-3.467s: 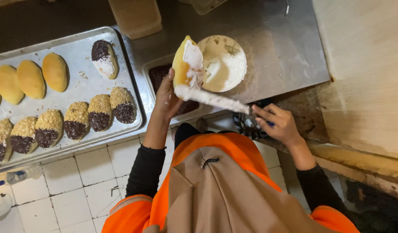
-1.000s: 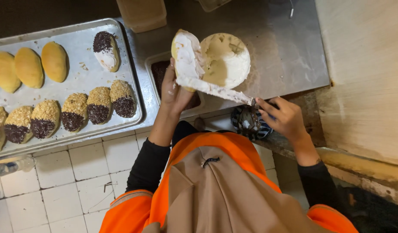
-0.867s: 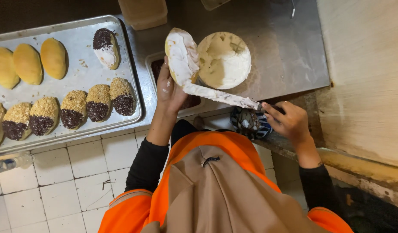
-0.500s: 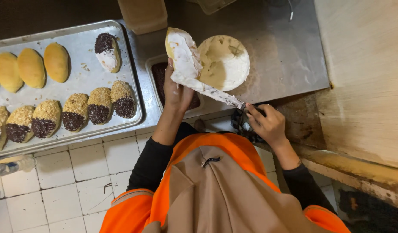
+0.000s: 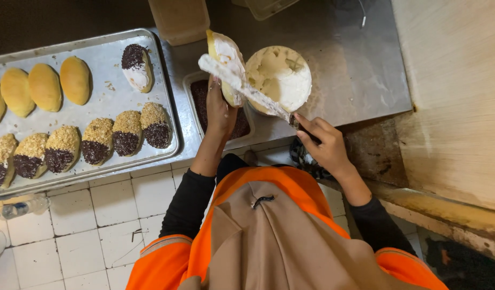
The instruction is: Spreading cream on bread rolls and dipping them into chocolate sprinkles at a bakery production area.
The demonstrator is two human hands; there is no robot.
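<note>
Person seen from above: bare left hand [image 5: 221, 110] and right hand [image 5: 325, 145], close-fitting black long sleeves [image 5: 185, 201], bright orange vest [image 5: 269, 188], tan apron bib [image 5: 269, 241] with small dark clip.

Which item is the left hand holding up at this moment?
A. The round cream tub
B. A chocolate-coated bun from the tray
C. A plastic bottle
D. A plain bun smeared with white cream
D: the left hand grips a pale bun coated in white cream, while the right hand draws a spatula across it.
</note>
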